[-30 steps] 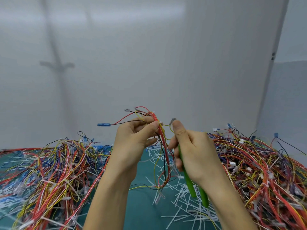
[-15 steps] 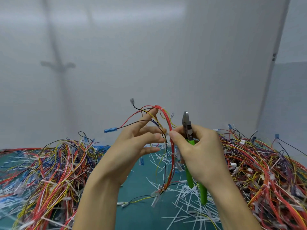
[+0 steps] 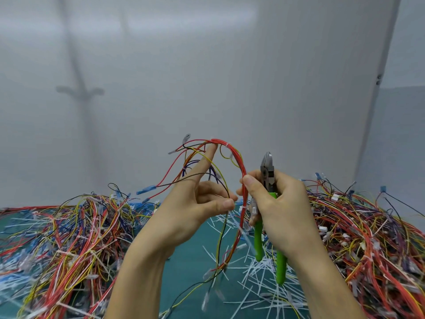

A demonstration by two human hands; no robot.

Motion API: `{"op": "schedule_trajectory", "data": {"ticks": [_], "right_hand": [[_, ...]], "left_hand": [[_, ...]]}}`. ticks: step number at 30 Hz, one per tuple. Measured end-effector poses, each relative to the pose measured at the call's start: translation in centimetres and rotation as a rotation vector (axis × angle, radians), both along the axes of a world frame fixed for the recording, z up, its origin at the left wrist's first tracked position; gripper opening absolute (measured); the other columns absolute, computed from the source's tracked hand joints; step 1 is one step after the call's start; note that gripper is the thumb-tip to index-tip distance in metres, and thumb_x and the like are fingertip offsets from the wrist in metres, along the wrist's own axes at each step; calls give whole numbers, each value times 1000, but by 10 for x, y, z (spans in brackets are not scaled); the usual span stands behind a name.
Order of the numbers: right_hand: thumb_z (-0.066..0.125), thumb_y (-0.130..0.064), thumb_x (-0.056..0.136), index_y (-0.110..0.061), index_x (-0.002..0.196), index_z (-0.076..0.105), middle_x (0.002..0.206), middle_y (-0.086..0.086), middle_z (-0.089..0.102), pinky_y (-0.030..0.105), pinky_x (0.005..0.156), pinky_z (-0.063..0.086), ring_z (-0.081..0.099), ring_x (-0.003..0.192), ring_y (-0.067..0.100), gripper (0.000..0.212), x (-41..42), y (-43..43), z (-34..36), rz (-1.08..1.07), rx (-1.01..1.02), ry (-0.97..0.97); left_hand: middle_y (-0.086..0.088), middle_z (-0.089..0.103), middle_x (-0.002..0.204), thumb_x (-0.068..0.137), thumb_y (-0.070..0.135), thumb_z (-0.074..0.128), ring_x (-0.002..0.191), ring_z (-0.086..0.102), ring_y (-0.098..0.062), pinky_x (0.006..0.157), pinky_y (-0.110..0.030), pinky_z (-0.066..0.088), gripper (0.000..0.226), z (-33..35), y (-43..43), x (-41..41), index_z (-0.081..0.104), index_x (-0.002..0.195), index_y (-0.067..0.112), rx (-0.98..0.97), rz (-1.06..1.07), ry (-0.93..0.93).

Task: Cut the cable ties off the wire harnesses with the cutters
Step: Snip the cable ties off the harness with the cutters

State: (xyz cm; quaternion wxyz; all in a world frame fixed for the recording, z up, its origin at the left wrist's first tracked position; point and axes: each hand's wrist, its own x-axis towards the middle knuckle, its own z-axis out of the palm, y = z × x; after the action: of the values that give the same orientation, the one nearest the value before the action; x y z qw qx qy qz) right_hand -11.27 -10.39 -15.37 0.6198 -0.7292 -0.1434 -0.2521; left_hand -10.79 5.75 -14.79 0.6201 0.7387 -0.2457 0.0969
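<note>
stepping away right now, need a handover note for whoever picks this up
Left hand: index finger props up the loop of the red, yellow and black wire harness; thumb pinch unclear.
Right hand: grips the green-handled steel cutters, blades up, thumb against the harness.
Done: white cut tie scraps litter the teal mat.
To do: white cable tie atop the loop is uncut; left pile and right pile wait.

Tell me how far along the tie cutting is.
Done: cut tie scraps litter the green mat. In hand: left hand and right hand hold one harness, a white tie still on its top bend; the cutters in the right hand are off it. Left: the left pile and right pile, ties visible.
</note>
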Motion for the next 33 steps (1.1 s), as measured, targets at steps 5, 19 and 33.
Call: {"op": "schedule_trajectory", "data": {"ticks": [5, 19, 33], "right_hand": [[66, -23, 91, -25, 73, 66, 70, -3, 70, 34, 48, 54, 59, 48, 12, 18, 2, -1, -1, 41, 19, -11], [69, -36, 88, -29, 85, 68, 64, -10, 64, 46, 68, 57, 63, 60, 17, 8, 2, 2, -3, 46, -155, 57], [13, -72, 81, -18, 75, 59, 54, -4, 59, 39, 71, 49, 59, 60, 18, 71, -14, 1, 7, 21, -561, 73]], "left_hand": [[-2, 64, 73, 85, 5, 69, 73, 63, -12, 76, -23, 53, 93, -2, -7, 1, 17, 147, 53, -41, -37, 14], [-11, 76, 98, 68, 19, 74, 88, 73, -15, 74, -17, 55, 93, 4, -17, 4, 31, 150, 23, -498, 26, 116], [-10, 77, 93, 62, 20, 77, 88, 71, -14, 74, -17, 55, 94, 6, -7, 4, 37, 147, 28, -549, 193, 45]]}}
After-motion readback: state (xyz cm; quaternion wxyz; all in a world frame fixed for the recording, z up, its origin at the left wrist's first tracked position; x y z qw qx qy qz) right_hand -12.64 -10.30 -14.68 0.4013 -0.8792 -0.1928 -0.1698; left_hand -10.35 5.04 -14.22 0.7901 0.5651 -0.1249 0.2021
